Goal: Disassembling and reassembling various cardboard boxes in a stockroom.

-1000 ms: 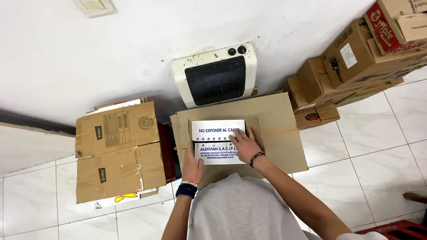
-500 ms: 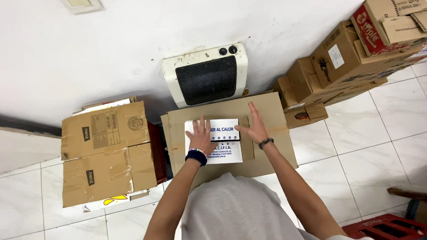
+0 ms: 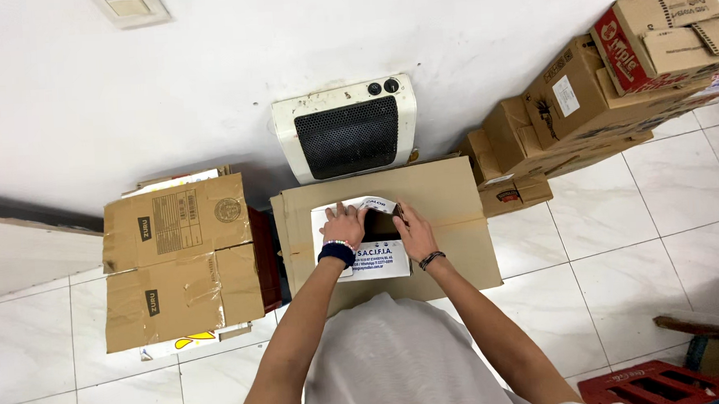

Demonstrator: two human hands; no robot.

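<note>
A closed brown cardboard box (image 3: 450,214) stands in front of me with a white printed label (image 3: 376,261) on its top. The label's upper edge (image 3: 373,203) is peeled up and curls back over a dark patch. My left hand (image 3: 345,225), with a dark band and a beaded bracelet on the wrist, pinches that raised edge at its left side. My right hand (image 3: 411,228), with a thin dark bracelet, holds the label's right side, fingers on the lifted part.
A white wall heater with a black grille (image 3: 346,135) hangs behind the box. A taped cardboard box (image 3: 180,258) stands to the left. Stacked cartons (image 3: 608,91) fill the back right. A red crate (image 3: 660,385) sits at the bottom right on the white tiled floor (image 3: 593,280).
Both hands went from lying flat on the label to gripping its upper edge. That edge has lifted off the box and now curls back.
</note>
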